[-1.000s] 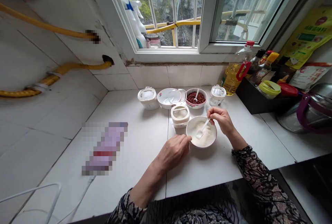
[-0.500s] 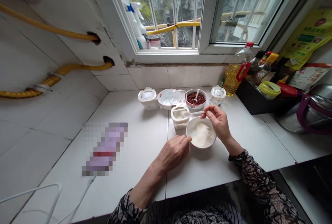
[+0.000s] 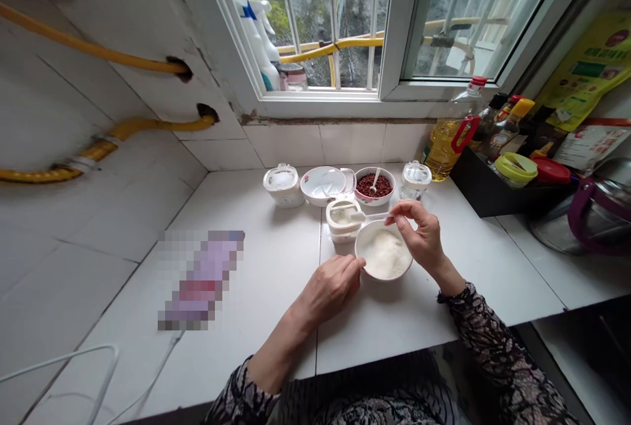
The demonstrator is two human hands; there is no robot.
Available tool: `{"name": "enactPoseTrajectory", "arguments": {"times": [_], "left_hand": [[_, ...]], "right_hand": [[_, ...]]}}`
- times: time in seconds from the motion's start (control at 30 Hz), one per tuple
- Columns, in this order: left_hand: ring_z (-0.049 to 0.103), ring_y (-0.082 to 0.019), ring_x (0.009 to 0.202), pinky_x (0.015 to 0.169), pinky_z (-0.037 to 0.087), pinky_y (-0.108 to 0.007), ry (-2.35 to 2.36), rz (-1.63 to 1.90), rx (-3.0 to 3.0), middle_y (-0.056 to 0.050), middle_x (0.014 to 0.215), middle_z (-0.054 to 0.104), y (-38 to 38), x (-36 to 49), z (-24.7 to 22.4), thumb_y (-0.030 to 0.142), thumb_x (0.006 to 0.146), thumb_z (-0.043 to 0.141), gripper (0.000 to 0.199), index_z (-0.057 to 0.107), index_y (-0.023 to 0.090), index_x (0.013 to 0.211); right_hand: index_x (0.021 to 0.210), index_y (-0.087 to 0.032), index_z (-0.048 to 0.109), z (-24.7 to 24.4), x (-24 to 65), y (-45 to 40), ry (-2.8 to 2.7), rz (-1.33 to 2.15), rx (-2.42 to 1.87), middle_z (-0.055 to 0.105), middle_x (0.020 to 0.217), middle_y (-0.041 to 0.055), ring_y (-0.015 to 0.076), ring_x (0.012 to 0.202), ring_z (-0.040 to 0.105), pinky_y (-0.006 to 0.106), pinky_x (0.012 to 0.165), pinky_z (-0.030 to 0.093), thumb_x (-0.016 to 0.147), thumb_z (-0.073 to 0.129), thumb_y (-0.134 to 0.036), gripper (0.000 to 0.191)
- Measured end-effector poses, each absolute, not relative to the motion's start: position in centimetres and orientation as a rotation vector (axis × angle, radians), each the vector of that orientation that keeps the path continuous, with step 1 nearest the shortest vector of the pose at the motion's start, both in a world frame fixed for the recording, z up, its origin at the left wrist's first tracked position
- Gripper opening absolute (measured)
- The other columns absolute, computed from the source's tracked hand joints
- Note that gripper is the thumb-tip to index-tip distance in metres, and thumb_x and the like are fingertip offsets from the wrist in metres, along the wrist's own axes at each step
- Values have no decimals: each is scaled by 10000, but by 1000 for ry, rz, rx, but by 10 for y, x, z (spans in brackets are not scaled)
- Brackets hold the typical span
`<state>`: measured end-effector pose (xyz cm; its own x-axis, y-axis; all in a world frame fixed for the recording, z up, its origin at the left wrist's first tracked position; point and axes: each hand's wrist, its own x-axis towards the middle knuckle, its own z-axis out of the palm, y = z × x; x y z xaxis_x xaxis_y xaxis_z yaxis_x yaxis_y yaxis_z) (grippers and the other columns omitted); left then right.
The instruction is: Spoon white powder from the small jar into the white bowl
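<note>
White spoon (image 3: 373, 216) pinched betw. thumb & fingertips of R hand (image 3: 420, 234), head at mouth of square tub (image 3: 344, 235); can't tell if touching. With L hand (image 3: 335, 282), grasping left rim of powder bowl (image 3: 363, 239), approx. midway betw. near & far edges of table (image 3: 269, 267), just beside tub. Along far edge, L to R: lidded tub (image 3: 284, 195), white bowl (image 3: 311, 182), red bean bowl (image 3: 373, 201) w/ small spoon (image 3: 376, 178), clear jar (image 3: 415, 178), then oil bottle (image 3: 444, 152) nr black box (image 3: 486, 192). Toward table's left edge, pixelated purple item (image 3: 202, 280) w/ white cable (image 3: 162, 359).
</note>
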<state>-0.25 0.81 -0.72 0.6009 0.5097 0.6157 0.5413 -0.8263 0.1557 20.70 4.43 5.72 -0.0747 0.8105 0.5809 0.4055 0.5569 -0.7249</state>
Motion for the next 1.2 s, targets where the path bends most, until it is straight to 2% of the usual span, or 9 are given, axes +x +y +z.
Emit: {"name": "enactPoseTrajectory", "arguments": {"times": [0.1, 0.27, 0.43, 0.53, 0.63, 0.77, 0.9, 1.07, 1.2], "left_hand": [[489, -145, 579, 551, 428, -268, -912, -1044, -2774, 13, 690, 523, 8, -3, -6, 65, 985, 331, 198, 498, 168, 1008], [496, -142, 588, 555, 440, -261, -918, -1049, -2780, 11, 695, 537, 7, -3, -6, 57, 981, 340, 198, 503, 164, 1013], [511, -143, 597, 572, 453, -267, -913, -1061, -2783, 7, 704, 550, 8, -3, -7, 48, 970, 356, 195, 504, 164, 1025], [527, -144, 603, 582, 464, -272, -917, -1070, -2784, 5, 708, 559, 8, -3, -8, 46, 967, 367, 193, 507, 163, 1029], [535, -143, 609, 585, 473, -273, -922, -1072, -2789, 4, 716, 566, 8, -3, -8, 51, 966, 363, 199, 508, 165, 1040], [517, -142, 606, 575, 467, -267, -918, -1065, -2782, 5, 712, 557, 8, -3, -7, 48, 968, 350, 204, 503, 165, 1034], [496, -144, 595, 562, 455, -267, -908, -1053, -2779, 6, 702, 542, 8, -3, -6, 58, 977, 344, 193, 502, 164, 1013], [495, -139, 591, 571, 450, -270, -916, -1042, -2787, 11, 694, 528, 8, -3, -7, 63, 977, 338, 203, 511, 165, 1006], [501, -142, 596, 571, 451, -274, -923, -1045, -2786, 7, 700, 538, 8, -3, -7, 69, 982, 338, 198, 509, 166, 1011]], "right_hand": [[748, -224, 608, 60, 220, 45, -1709, 561, -1035, 615, 644, 14, 206, 719, 593, 353, 736, 472, 817, 514, -185, 123], [643, -230, 575, 62, 228, 49, -1875, 502, -998, 599, 630, 9, 190, 689, 546, 350, 738, 455, 744, 483, -149, 159], [632, -231, 555, 58, 220, 48, -2082, 554, -877, 570, 591, -11, 165, 618, 482, 345, 754, 451, 734, 469, -132, 166], [629, -224, 560, 56, 218, 48, -2053, 645, -913, 581, 605, -4, 168, 651, 506, 329, 739, 440, 734, 461, -131, 172], [617, -217, 567, 57, 221, 50, -1921, 731, -1033, 579, 602, -1, 166, 660, 511, 302, 679, 419, 709, 470, -145, 152], [617, -210, 575, 58, 225, 53, -1734, 863, -1104, 493, 519, -34, 132, 543, 450, 269, 561, 363, 688, 473, -191, 125], [630, -200, 588, 57, 225, 55, -1629, 969, -1113, 483, 503, -48, 104, 469, 407, 254, 496, 317, 671, 486, -231, 114], [634, -200, 586, 55, 224, 55, -1624, 996, -1119, 476, 491, -49, 102, 462, 398, 248, 489, 308, 671, 484, -235, 113], [613, -211, 571, 56, 225, 55, -1726, 855, -1122, 500, 514, -33, 126, 516, 432, 270, 549, 349, 680, 471, -219, 121]]}}
